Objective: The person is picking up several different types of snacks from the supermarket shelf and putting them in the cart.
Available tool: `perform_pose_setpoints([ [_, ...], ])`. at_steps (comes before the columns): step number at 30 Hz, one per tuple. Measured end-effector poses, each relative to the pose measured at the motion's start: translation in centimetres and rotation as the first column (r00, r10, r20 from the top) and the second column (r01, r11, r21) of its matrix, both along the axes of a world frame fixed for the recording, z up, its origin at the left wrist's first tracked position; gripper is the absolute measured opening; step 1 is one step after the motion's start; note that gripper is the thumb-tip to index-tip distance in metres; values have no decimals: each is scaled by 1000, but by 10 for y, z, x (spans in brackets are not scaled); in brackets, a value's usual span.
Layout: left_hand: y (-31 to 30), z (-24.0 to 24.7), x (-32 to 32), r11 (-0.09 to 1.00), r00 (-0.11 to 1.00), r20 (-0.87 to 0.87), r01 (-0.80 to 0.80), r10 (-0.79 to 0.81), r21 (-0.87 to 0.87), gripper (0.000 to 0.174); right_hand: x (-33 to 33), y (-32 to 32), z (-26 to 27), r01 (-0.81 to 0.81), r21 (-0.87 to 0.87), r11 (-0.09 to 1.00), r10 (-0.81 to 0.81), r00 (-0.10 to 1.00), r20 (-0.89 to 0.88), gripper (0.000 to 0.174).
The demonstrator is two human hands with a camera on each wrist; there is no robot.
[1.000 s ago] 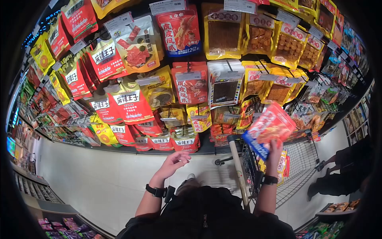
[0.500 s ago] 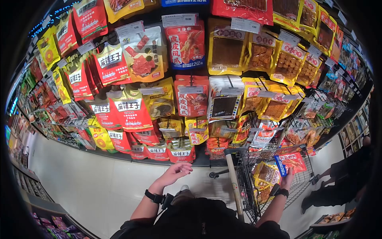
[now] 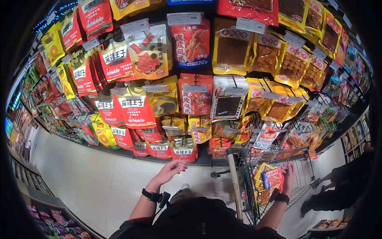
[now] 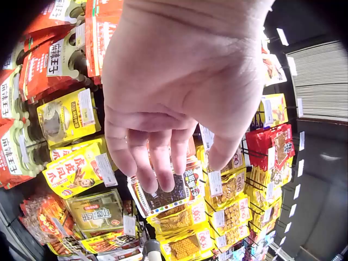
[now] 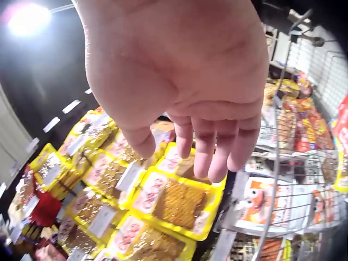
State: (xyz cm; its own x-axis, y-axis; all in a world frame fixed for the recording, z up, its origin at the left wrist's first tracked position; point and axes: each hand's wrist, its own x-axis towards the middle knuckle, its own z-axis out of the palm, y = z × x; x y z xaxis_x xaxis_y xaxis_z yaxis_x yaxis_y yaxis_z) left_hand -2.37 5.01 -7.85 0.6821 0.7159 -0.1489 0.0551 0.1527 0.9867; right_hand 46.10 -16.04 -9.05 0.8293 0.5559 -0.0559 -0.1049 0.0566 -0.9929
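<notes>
My left hand point(image 3: 172, 170) hangs open in front of the lowest row of hanging snack packets, fingers relaxed and holding nothing; the left wrist view shows the same left hand point(image 4: 174, 136) with loose fingers before the packets. My right hand point(image 3: 288, 175) is open over the wire shopping cart point(image 3: 304, 179), fingers spread, just right of a red-and-blue snack packet point(image 3: 272, 178) lying in the cart on yellow packets point(image 3: 262, 169). In the right wrist view the right hand point(image 5: 201, 147) is empty, with yellow packets behind it.
A wall of pegs carries red packets point(image 3: 135, 109), yellow packets point(image 3: 232, 49) and price tags. The cart's handle bar point(image 3: 235, 181) stands between my arms. Another person in dark clothes point(image 3: 338, 187) stands at the right. Pale floor lies below the display.
My right hand lowered the red-and-blue packet from in front of the shelves into the cart and let go of it. The left hand stayed almost still.
</notes>
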Motion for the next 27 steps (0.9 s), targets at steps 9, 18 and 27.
perform_pose_setpoints([
  [9, 30, 24, -6, 980, 983, 82, -175, 167, 92, 18, -84, 44, 29, -605, -158, 781, 625, 750, 218, 21],
  [18, 163, 93, -43, 620, 847, 279, -524, 453, 584, 19, -127, 56, 3, -660, -504, 557, 822, 527, 217, 47],
  [27, 271, 152, -41, 281, 705, 422, -650, 569, 707, 48, -142, 23, 1, -499, -839, 217, 788, 596, -150, 68],
])
